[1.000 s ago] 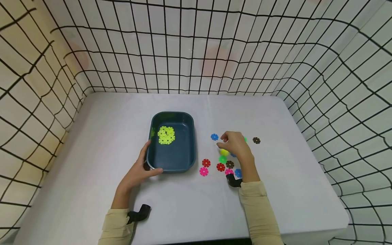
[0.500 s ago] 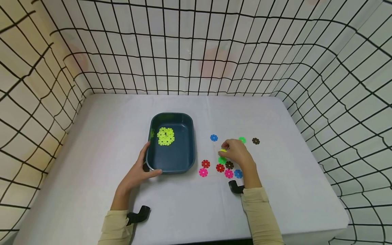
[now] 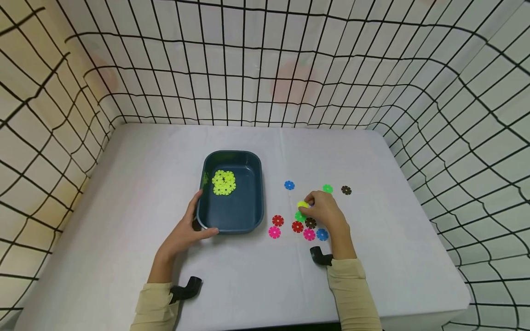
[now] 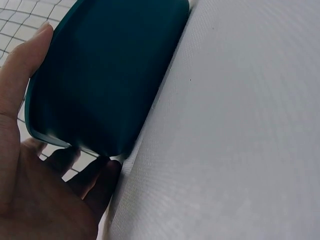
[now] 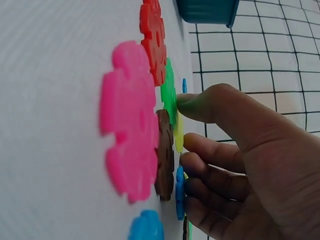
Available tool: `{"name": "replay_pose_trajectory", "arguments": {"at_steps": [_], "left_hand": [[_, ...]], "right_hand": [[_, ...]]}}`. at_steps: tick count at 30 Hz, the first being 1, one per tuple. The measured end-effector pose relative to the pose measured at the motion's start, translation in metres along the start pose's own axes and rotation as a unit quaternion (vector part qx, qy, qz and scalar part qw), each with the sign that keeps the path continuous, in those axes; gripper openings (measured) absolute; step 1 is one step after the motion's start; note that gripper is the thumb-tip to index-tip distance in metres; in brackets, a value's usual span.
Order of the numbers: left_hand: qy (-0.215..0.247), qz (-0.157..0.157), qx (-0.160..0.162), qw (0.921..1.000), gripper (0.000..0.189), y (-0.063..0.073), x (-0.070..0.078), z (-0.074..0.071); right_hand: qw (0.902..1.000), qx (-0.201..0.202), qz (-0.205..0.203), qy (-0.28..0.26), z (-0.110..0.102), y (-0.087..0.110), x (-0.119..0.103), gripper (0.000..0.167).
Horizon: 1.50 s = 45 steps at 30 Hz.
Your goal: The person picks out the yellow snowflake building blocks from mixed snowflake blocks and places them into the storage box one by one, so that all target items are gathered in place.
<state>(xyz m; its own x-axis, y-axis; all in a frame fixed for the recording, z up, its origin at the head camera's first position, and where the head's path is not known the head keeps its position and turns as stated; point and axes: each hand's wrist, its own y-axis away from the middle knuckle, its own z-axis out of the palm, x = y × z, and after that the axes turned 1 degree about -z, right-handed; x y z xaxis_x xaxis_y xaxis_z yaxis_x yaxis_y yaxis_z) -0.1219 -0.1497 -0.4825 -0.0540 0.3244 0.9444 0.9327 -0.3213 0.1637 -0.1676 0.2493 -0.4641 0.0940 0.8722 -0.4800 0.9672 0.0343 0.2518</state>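
My left hand (image 3: pixel 185 234) holds the near left corner of a dark teal plastic tray (image 3: pixel 244 209), thumb on the near rim and fingers along the left wall. Several yellow-green snowflake discs (image 3: pixel 224 183) lie inside the tray. To its right, my right hand (image 3: pixel 327 212) has thumb and index finger at the edges of a yellow snowflake disc (image 3: pixel 303 205), pinching it down at the tabletop. Just nearer lies a green disc (image 3: pixel 300 216), partly under the thumb in the head view. In the right wrist view the yellow disc (image 5: pixel 179 132) shows between thumb and index finger.
Around my right hand lie red (image 3: pixel 297 226), brown (image 3: pixel 310 223), pink (image 3: pixel 308 234) and blue (image 3: pixel 322 234) discs. Farther back are a blue disc (image 3: pixel 289 185), a green disc (image 3: pixel 328 188) and a brown disc (image 3: pixel 346 190). Black wire mesh (image 3: pixel 265 87) surrounds the white table (image 3: pixel 145 161).
My right hand has come down and slightly right from above the discs, and its thumb and index finger have closed on the yellow disc. The left hand and tray stay put.
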Motion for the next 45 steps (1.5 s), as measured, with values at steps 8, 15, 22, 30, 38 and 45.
{"name": "replay_pose_trajectory", "arguments": {"at_steps": [8, 15, 22, 30, 38, 45], "left_hand": [[-0.003, 0.003, 0.001, 1.0000, 0.111, 0.000, 0.000, -0.001], [-0.003, 0.004, 0.001, 1.0000, 0.111, 0.001, -0.001, 0.000], [-0.005, -0.001, -0.001, 1.0000, 0.112, 0.002, 0.000, 0.000], [-0.008, -0.003, 0.000, 1.0000, 0.112, 0.001, 0.000, 0.000], [-0.002, -0.003, -0.001, 1.0000, 0.111, 0.001, 0.000, 0.000], [-0.005, -0.004, -0.001, 1.0000, 0.112, -0.001, -0.002, 0.000]], "right_hand": [[0.9998, 0.012, -0.014, -0.006, 0.002, 0.000, -0.003, 0.034], [0.9993, 0.028, -0.024, -0.001, 0.005, 0.002, -0.003, 0.032], [0.9990, 0.038, -0.021, 0.005, 0.008, 0.004, -0.003, 0.033], [0.9986, 0.048, -0.021, 0.002, 0.010, 0.004, -0.002, 0.032], [0.9987, 0.046, -0.023, -0.004, 0.009, 0.002, -0.001, 0.032], [0.9973, 0.056, -0.047, 0.003, 0.003, -0.002, -0.009, 0.032]]}}
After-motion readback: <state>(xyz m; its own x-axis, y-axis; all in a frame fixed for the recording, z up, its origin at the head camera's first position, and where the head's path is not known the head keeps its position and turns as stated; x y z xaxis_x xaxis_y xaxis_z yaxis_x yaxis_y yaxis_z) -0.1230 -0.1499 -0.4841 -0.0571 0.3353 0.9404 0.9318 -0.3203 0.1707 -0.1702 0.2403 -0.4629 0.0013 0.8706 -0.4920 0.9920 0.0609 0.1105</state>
